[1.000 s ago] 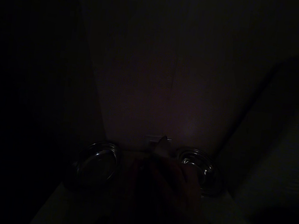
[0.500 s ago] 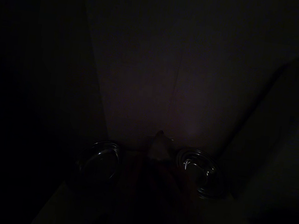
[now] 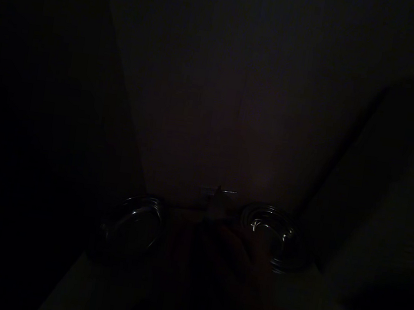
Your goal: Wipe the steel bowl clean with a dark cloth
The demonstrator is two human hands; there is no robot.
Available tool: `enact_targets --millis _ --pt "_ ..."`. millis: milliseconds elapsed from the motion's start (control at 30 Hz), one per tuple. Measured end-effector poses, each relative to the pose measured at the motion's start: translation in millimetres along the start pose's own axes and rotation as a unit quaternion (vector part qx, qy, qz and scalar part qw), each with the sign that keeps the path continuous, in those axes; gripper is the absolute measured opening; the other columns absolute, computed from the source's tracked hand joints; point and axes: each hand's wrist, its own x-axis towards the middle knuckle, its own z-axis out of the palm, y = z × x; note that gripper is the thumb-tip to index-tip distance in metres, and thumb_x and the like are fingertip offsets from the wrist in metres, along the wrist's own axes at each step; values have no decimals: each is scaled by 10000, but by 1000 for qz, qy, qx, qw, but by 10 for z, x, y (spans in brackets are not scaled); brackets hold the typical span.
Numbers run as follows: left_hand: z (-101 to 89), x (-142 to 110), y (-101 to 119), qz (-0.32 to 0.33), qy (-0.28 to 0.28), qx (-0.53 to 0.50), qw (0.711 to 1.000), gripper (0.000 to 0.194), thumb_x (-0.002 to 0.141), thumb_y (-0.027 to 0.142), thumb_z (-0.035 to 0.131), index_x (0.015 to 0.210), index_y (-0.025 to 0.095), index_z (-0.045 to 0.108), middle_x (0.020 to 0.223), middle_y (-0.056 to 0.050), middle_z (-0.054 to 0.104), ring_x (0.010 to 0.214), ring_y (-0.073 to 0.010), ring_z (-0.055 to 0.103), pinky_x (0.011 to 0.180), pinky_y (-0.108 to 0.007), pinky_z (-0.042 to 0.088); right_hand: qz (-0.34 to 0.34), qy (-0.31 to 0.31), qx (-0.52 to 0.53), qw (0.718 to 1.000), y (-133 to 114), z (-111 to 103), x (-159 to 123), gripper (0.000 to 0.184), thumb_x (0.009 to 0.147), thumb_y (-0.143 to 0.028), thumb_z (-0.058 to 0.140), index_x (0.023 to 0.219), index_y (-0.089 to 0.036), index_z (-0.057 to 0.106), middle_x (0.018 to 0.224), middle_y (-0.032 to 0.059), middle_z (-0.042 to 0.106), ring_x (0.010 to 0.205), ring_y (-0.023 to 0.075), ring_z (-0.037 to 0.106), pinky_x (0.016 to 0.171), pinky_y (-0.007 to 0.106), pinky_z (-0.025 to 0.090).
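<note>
The scene is almost black, so little detail shows. My right hand (image 3: 243, 266) reaches in from the bottom, its fingers bent toward the middle around something I cannot make out. Close beside it is the faint shape of my left hand (image 3: 177, 247), with its fingers lost in the dark. Just beyond both hands a dim, pale, pointed thing (image 3: 217, 207) sticks up; its kind cannot be told. A shiny round dish (image 3: 158, 220) lies to the left of the hands. Another shiny round dish (image 3: 290, 232) lies to the right, partly behind my right hand.
A dim, pale upright surface (image 3: 214, 100) rises behind the dishes. Darker side surfaces flank it at left and right. A thin bright strip (image 3: 229, 192) glints at its foot. The surface under the dishes (image 3: 98, 288) shows faintly at the bottom.
The pale pointed thing looks dimmer and narrower, and more of the bright strip behind it shows. The whole view has shifted slightly, with the dishes a little further left.
</note>
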Motion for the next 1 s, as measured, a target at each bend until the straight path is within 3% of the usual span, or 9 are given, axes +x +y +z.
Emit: enact_targets --millis 300,567,833,1000 --pt "40 -88 45 -14 10 27 999 280 894 343 501 1096 167 585 1110 -82 596 920 -165 593 793 -359 516 58 -47 4 997 129 -50 55 339 876 -147 486 1203 -92 556 1149 151 576 967 262 479 749 428 471" --pt "1 45 11 -9 24 29 999 282 895 332 502 1117 175 575 1134 -91 586 931 -163 590 796 -361 517 -1 27 -24 999 -146 56 17 260 920 -144 411 1079 -142 618 1021 86 623 912 222 488 735 379 436" --pt "36 -61 80 -20 15 25 999 290 891 348 506 1099 162 584 1104 -78 596 918 -172 595 784 -357 519 71 -56 -36 995 152 -47 84 357 874 -156 476 1215 -87 553 1123 154 592 957 255 494 757 417 482" --pt "9 -16 55 -22 14 21 999 284 895 345 498 1105 175 583 1130 -85 589 935 -170 589 802 -363 514 44 -54 -49 996 53 -24 87 334 869 -206 491 1172 -105 589 1112 152 610 959 269 511 753 444 471"
